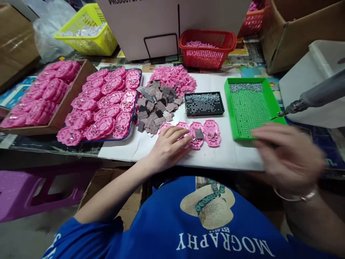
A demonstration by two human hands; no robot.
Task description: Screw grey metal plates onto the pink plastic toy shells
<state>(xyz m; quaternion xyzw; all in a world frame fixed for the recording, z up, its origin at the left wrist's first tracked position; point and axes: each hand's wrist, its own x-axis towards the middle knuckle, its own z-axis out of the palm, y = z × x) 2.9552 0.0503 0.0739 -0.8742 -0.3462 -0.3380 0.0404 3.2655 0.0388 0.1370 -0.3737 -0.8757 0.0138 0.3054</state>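
Observation:
Four pink plastic casings stand in a row on white paper. My left hand (169, 147) lies over the two at the left end and partly hides them, its fingers stretched out and touching the row. A grey square plate (198, 133) rests on the third pink casing (196, 142). The casing at the right end (212, 133) has small metal parts in it. My right hand (289, 154), smeared by motion, is at the near right corner of the green tray (235, 124); its fingers are too blurred to read. An electric screwdriver (318, 91) points its bit over that tray.
Behind the row are a black screw tray (205, 110), a grey plate pile (159, 108) and small pink parts (175, 77). Pink casings fill a blue-rimmed tray (134, 124) and a cardboard box (78, 84) at left. Red (207, 57) and yellow baskets (104, 41) stand behind.

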